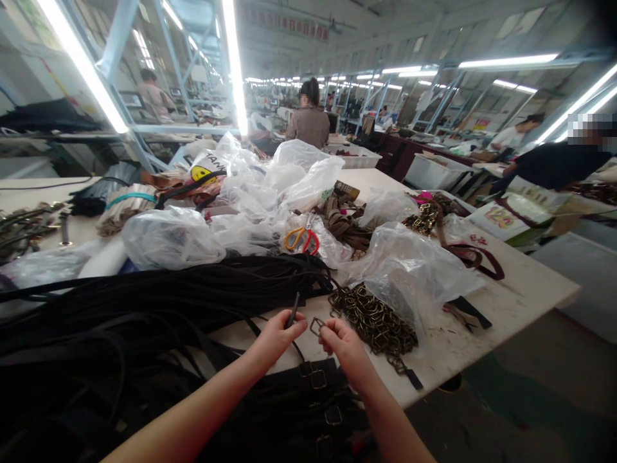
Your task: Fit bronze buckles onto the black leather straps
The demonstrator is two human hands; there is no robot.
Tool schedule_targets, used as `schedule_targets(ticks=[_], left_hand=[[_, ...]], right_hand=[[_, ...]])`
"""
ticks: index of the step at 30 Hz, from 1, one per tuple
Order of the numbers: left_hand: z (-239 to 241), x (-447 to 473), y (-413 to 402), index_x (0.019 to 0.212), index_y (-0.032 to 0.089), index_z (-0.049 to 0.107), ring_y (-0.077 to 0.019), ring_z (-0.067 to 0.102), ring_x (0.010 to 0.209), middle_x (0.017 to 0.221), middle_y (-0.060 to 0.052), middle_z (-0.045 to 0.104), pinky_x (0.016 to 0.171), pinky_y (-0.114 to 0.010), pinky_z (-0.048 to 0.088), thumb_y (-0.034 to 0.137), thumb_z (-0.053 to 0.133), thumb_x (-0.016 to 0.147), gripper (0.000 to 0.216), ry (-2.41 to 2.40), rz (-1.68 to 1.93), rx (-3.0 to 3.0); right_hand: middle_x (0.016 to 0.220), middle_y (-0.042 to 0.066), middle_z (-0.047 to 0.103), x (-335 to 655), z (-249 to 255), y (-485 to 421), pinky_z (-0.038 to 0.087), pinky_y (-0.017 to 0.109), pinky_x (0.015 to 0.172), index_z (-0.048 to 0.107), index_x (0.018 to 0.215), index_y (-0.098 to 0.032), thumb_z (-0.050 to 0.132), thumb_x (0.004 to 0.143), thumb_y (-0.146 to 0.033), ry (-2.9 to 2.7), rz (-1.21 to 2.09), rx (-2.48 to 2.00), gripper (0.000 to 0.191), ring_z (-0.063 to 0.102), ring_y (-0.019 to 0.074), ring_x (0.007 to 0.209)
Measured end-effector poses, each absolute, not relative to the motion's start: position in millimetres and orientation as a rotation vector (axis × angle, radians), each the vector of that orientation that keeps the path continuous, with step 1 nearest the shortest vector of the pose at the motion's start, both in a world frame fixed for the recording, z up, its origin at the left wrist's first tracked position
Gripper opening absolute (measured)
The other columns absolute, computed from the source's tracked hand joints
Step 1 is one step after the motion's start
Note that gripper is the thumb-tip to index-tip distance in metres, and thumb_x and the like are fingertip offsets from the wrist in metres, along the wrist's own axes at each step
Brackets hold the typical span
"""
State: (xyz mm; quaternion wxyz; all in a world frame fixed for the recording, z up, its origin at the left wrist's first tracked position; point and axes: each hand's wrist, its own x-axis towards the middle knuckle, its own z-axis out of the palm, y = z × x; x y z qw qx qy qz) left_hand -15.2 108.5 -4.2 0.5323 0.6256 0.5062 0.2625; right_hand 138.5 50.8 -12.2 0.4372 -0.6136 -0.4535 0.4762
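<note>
My left hand (277, 335) pinches the end of a thin black strap (293, 311), which points up from my fingers. My right hand (340, 339) pinches a small brass metal buckle (317, 325) just to the right of the strap end. The two hands are close together above the white table's (520, 289) near edge. A large pile of black straps (159, 302) spreads to the left. A heap of loose brass buckles (378, 321) spills out of a clear plastic bag (414, 267) right beside my right hand. Finished straps with buckles (318, 379) lie under my wrists.
Clear plastic bags (168, 238) fill the table's middle, with orange-and-red scissors (303, 238) and brown straps (344, 222) among them. Other people stand or sit at work benches behind, one in a brown top (309, 122), one in dark clothes (554, 164) at right. Floor lies beyond the right edge.
</note>
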Motion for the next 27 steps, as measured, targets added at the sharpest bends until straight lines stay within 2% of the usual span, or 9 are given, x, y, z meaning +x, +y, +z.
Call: schedule_targets(ticks=[2,4,11,17,23,27], left_hand=[[-1,-17,108,0.074,0.016,0.057,-0.0129,0.047,0.064,0.065,0.002,0.054,0.061,-0.023,0.037,0.041,0.051,0.071,0.027,1.185,0.604,1.456],[1,-20,107,0.069,0.016,0.055,-0.0114,0.045,0.060,0.061,0.003,0.052,0.058,-0.022,0.036,0.040,0.051,0.071,0.025,1.186,0.564,1.431],[0,-19,103,0.073,0.016,0.053,-0.0082,0.039,0.051,0.055,0.006,0.045,0.050,-0.020,0.031,0.046,0.049,0.073,0.031,1.118,0.559,1.374],[-1,-17,102,0.070,0.017,0.048,-0.0062,0.030,0.041,0.048,0.007,0.043,0.043,-0.019,0.023,0.043,0.051,0.071,0.027,1.130,0.486,1.333],[0,-20,101,0.068,0.016,0.050,-0.0084,0.038,0.048,0.053,0.005,0.049,0.049,-0.021,0.031,0.043,0.049,0.074,0.027,1.126,0.481,1.416],[-2,-21,102,0.072,0.016,0.052,-0.0103,0.046,0.056,0.057,0.004,0.051,0.061,-0.023,0.037,0.040,0.050,0.074,0.024,1.096,0.541,1.434]], right_hand=[[0.062,-0.001,0.054,129,-9,49,0.033,0.022,0.051,0.048,0.074,-0.017,0.051,0.076,-0.035,-0.989,1.396,-1.386,0.019,0.043,0.0091,0.051],[0.061,-0.002,0.053,122,-9,48,0.031,0.021,0.051,0.049,0.074,-0.016,0.054,0.074,-0.036,-0.919,1.474,-1.332,0.021,0.041,0.0080,0.050],[0.057,-0.004,0.051,122,-11,46,0.030,0.021,0.048,0.052,0.075,-0.016,0.059,0.070,-0.047,-0.944,1.490,-1.305,0.032,0.039,0.0077,0.048],[0.057,-0.004,0.052,120,-12,44,0.031,0.020,0.048,0.051,0.074,-0.016,0.060,0.070,-0.045,-0.874,1.456,-1.304,0.031,0.041,0.0074,0.048],[0.059,-0.003,0.054,116,-14,42,0.033,0.019,0.049,0.051,0.076,-0.015,0.063,0.070,-0.044,-0.731,1.523,-1.219,0.032,0.043,0.0067,0.049],[0.066,-0.001,0.055,118,-14,39,0.035,0.019,0.051,0.054,0.079,-0.015,0.056,0.075,-0.049,-0.660,1.598,-1.085,0.034,0.047,0.0072,0.053]])
